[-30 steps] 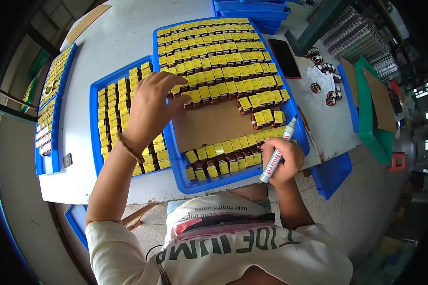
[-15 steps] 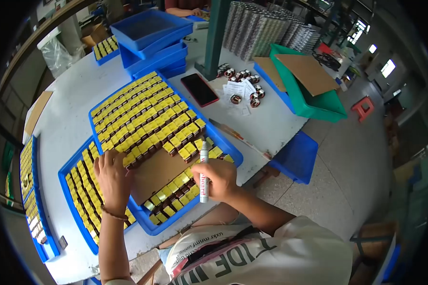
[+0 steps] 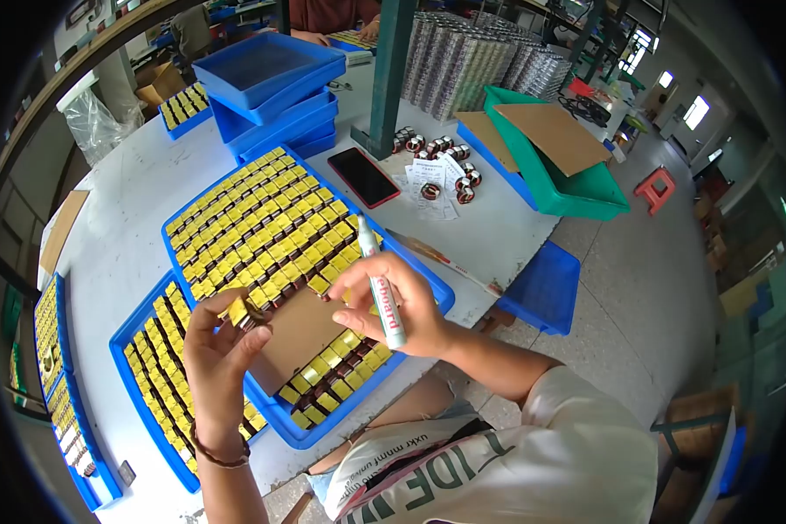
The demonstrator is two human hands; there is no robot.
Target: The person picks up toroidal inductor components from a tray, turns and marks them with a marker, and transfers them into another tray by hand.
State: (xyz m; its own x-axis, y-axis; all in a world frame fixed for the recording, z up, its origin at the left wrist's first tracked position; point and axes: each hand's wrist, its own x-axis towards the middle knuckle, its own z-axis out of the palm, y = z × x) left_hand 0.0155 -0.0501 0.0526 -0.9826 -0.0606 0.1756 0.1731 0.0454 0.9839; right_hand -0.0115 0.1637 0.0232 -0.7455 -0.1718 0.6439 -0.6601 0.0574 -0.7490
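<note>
My left hand [image 3: 220, 354] pinches a small yellow-taped wound component [image 3: 246, 313], probably a coil or transformer, above the left side of a blue tray [image 3: 441, 295]. My right hand [image 3: 415, 307] holds a white marker [image 3: 382, 284] with red lettering and a pale tip pointing up. Its thumb and index finger are spread, while the marker lies across the palm side. Rows of similar yellow-topped components [image 3: 262, 214] fill the tray's far part, and more lie along its near edge. Between them shows bare brown cardboard [image 3: 301, 327].
A second filled blue tray [image 3: 122, 336] sits partly under the first. Stacked blue trays [image 3: 275, 70], a phone [image 3: 364, 177], paper slips [image 3: 432, 175] with loose coils and a brush [image 3: 445, 260] lie beyond. A green post [image 3: 386, 87] rises behind. Across the table sits another person [image 3: 332, 16].
My left hand has lifted a component from the tray and turned it up. My right hand has moved slightly right, tilting the marker and opening its thumb and index finger.
</note>
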